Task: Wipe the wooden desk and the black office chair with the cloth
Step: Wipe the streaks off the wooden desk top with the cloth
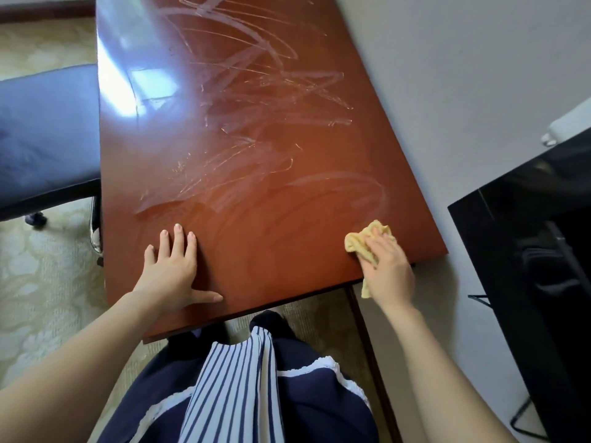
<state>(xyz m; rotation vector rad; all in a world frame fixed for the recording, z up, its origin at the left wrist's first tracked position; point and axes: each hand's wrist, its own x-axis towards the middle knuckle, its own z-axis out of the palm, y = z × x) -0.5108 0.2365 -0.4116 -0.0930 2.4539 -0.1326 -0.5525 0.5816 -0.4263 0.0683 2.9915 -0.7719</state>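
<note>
A yellow cloth [356, 241] lies bunched at the near right corner of the wooden counter [271, 219], pressed down under the person's right hand [388, 266], whose fingers lie fairly straight over it while a tail of fabric droops past the edge. The left hand [172, 270] rests flat and spread on the near left part of the top, holding nothing and apparently bracing. Pale, looping streaks cross the middle and far stretch of the polished surface, which suggests the wipe has covered much of the top and is now working the near edge. To do this step well, the cloth likely wants to be flattened for broader contact. It should then be drawn in overlapping straight passes along the edge and corner, with even pressure so the smears are evened out. The braced hand should shift aside so its patch is not missed. The black office chair [48, 135] stands just beside the counter's left side on patterned carpet [48, 282]. A glossy black panel [527, 251] sits to the right by the wall.
</note>
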